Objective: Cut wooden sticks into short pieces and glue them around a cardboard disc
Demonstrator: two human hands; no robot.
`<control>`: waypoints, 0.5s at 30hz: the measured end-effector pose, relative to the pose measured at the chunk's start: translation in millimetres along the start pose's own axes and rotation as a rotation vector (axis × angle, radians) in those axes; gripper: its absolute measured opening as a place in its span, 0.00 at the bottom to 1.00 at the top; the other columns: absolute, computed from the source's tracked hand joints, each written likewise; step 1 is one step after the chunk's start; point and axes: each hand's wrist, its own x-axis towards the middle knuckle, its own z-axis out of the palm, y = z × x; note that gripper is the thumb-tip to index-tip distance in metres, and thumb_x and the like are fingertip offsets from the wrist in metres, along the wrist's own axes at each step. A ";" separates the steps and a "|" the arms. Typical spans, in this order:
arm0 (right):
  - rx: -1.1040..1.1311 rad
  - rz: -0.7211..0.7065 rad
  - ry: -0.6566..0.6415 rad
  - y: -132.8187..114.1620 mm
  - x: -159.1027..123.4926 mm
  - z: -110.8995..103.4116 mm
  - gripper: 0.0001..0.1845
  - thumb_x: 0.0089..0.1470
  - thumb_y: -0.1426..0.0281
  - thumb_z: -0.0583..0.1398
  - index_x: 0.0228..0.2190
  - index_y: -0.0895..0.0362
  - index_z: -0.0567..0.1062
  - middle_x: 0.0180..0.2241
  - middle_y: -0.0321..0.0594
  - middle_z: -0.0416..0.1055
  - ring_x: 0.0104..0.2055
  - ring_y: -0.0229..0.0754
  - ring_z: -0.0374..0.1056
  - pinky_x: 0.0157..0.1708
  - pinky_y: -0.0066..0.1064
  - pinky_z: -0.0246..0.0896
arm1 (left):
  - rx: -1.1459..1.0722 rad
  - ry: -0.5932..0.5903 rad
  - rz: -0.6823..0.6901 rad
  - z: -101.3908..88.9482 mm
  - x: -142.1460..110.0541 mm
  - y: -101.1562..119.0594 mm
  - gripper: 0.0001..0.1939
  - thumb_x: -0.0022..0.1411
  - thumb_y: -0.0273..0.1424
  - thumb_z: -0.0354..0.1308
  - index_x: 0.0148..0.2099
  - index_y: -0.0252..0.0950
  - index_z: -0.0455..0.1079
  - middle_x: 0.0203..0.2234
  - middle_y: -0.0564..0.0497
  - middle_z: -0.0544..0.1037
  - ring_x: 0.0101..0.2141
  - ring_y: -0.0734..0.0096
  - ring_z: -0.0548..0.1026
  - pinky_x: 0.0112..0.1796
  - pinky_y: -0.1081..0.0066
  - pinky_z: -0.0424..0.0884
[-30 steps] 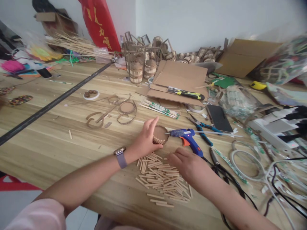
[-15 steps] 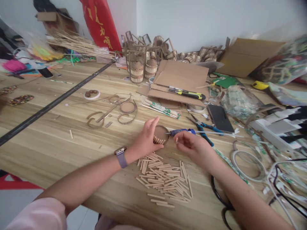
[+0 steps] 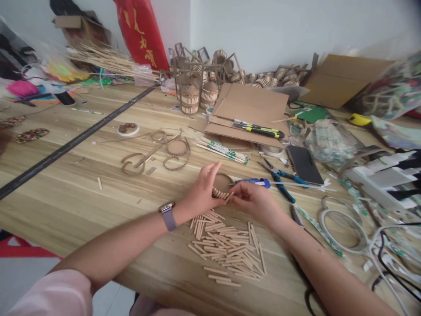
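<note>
My left hand [image 3: 204, 189] curves round the left side of a round cardboard disc [image 3: 224, 182] with a beaded-looking rim, thumb at its near edge and fingers pointing up. Short wooden sticks [image 3: 219, 193] stand in a row along the disc's near edge. In the fingertips of my right hand [image 3: 251, 199], pinched together, is one more short wooden stick [image 3: 230, 196], held at the right end of that row. Just behind my right hand lies a blue glue gun [image 3: 259, 182], partly hidden. A loose pile of short sticks [image 3: 230, 245] lies on the table nearer me.
Pliers with blue handles [image 3: 283, 186] and a black phone [image 3: 305, 164] lie to the right. Behind are cardboard sheets [image 3: 250, 103] with utility knives [image 3: 258, 128], and several small stick-sided lanterns [image 3: 190, 98]. Tape rolls [image 3: 344, 232] and cables [image 3: 383, 250] spread at the right.
My right hand has moved left with its stick, from beside the glue gun's tip to the disc's near edge. My left hand still holds the disc; the view shifted slightly.
</note>
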 end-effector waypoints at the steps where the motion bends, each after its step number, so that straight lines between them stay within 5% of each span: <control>1: -0.003 0.003 0.000 -0.5 0.0 0.2 0.07 0.49 0.66 0.58 0.26 0.56 0.73 0.21 0.34 0.71 0.22 0.36 0.63 0.20 0.25 0.53 | 0.005 0.002 0.004 0.0 0.1 -0.1 0.61 0.45 0.25 0.71 0.68 0.46 0.32 0.61 0.38 0.51 0.62 0.49 0.52 0.59 0.48 0.57; 15: -0.185 -0.142 0.054 5.6 -1.0 8.1 0.06 0.52 0.75 0.57 0.28 0.57 0.74 0.25 0.37 0.74 0.26 0.38 0.67 0.26 0.27 0.59 | 0.016 0.005 -0.008 -0.5 1.1 2.6 0.61 0.44 0.24 0.71 0.68 0.45 0.33 0.60 0.38 0.52 0.62 0.48 0.53 0.59 0.49 0.57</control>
